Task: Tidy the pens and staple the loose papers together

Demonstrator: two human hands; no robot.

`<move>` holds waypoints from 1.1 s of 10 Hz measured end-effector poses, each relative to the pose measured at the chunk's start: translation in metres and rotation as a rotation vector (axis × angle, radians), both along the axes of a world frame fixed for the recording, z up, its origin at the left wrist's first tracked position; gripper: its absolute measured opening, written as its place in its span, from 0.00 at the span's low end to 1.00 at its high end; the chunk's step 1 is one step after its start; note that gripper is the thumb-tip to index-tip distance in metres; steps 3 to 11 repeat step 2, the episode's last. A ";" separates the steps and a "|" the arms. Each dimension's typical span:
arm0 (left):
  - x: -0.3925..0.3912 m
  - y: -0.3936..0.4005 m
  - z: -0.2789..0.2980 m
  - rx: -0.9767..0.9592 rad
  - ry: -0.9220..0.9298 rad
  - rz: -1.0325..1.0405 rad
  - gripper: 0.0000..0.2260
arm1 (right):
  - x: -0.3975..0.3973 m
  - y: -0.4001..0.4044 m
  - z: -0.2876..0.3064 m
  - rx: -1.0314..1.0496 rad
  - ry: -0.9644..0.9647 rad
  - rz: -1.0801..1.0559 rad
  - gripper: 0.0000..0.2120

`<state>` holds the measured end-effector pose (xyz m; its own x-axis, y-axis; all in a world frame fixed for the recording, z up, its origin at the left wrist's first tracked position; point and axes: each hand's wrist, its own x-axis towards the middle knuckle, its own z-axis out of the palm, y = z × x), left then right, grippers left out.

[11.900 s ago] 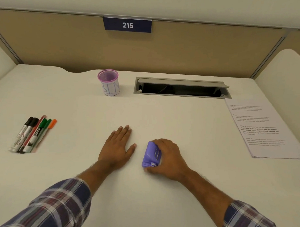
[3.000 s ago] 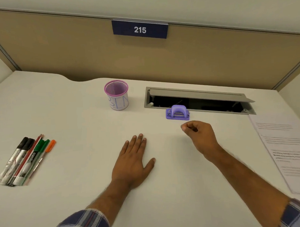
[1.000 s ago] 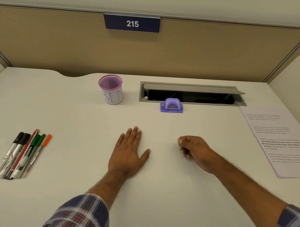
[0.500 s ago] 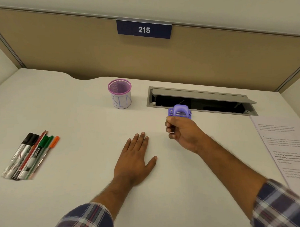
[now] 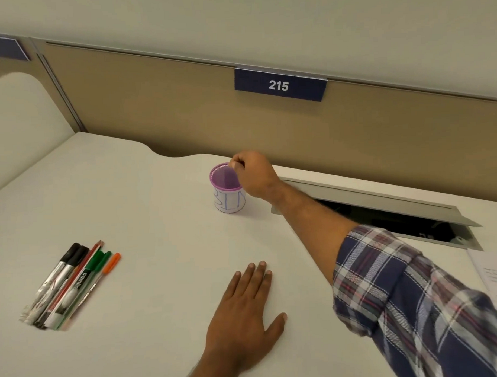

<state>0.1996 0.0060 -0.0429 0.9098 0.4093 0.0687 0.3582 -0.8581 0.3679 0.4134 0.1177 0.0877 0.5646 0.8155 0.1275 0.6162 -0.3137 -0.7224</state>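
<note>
R hand fingers curled tight at the far rim of the purple mesh cup; looks like a pinch on the rim, can't tell for sure. Cup upright, paper wrap w/ blue lettering, near the back of the desk. L hand flat on desk, fingers straight and together, thumb out, holding nothing. Pens in a row on the desk at L, well apart from cup, caps toward the back. Papers at R edge, partly behind the plaid sleeve. Open cable tray just beside cup on R. Stapler not visible.
</note>
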 end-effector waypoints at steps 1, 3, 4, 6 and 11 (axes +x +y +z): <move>0.001 0.001 -0.004 0.051 -0.012 0.003 0.34 | 0.004 0.008 -0.006 -0.049 -0.134 -0.048 0.11; 0.002 0.000 -0.007 0.046 -0.018 -0.003 0.34 | 0.006 0.010 -0.011 0.012 -0.142 -0.106 0.09; 0.002 0.000 -0.007 0.046 -0.018 -0.003 0.34 | 0.006 0.010 -0.011 0.012 -0.142 -0.106 0.09; 0.002 0.000 -0.007 0.046 -0.018 -0.003 0.34 | 0.006 0.010 -0.011 0.012 -0.142 -0.106 0.09; 0.002 0.000 -0.007 0.046 -0.018 -0.003 0.34 | 0.006 0.010 -0.011 0.012 -0.142 -0.106 0.09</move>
